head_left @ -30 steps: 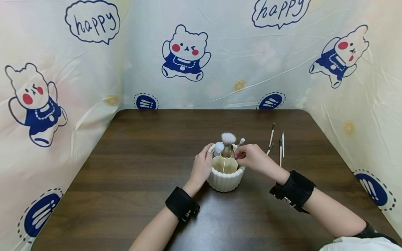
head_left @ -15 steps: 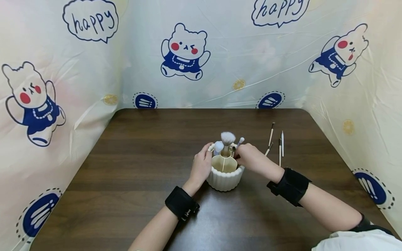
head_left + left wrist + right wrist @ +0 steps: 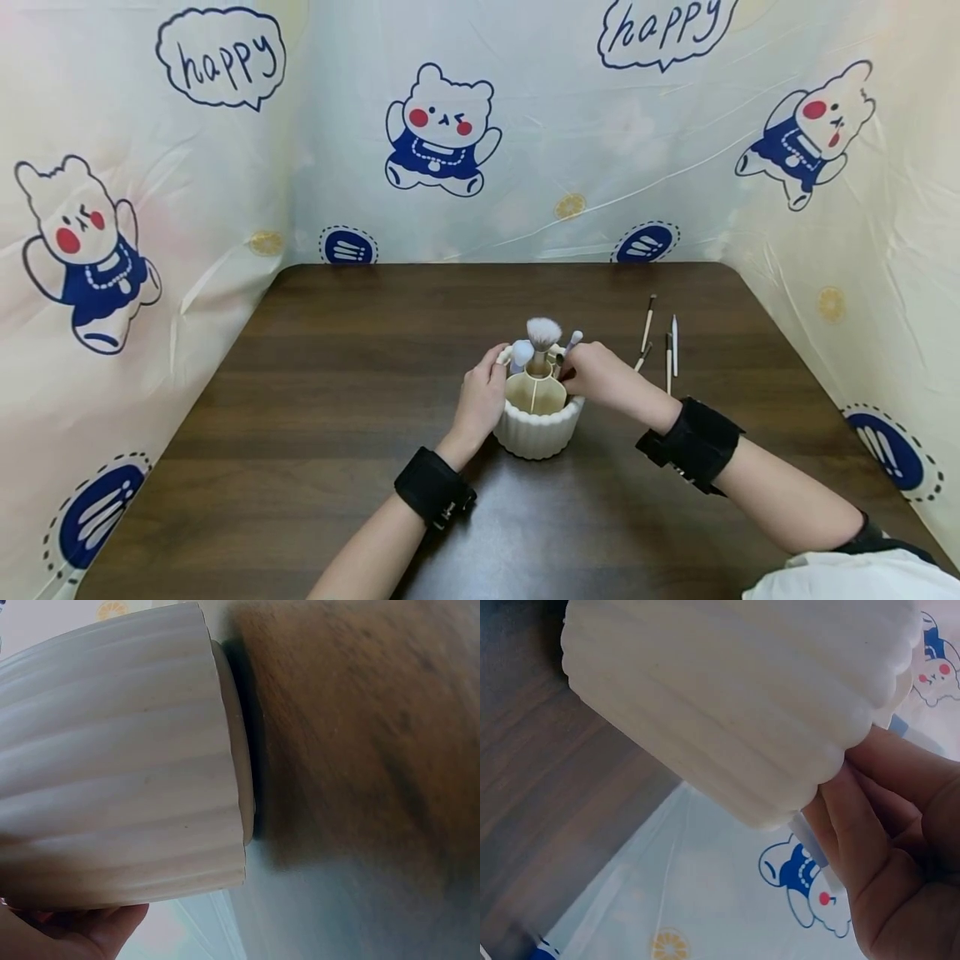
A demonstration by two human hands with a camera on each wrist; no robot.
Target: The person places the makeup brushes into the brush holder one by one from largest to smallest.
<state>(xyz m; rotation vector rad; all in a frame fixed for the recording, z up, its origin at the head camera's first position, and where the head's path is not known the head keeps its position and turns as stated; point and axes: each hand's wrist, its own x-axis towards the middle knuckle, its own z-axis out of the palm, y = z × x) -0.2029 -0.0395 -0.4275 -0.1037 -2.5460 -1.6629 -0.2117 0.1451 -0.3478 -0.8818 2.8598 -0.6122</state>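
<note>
Holder (image 3: 536,435), cream-white and ribbed, stands upright on the worktop (image 3: 337,375) between my hands, with a fluffy brush (image 3: 543,333) poking up from it. My left hand (image 3: 483,402) grips its left side near the rim; my right hand (image 3: 603,379) bends in over the right rim, and I cannot tell whether its hidden fingertips pinch anything inside. The holder looks like stiff plastic, probably light enough to slide or tip if pushed, so steadying it by the ridged wall makes sense. The brush head seems soft and easily splayed; its handle is the better hold. Slim brushes (image 3: 669,371) lie to the right.
</note>
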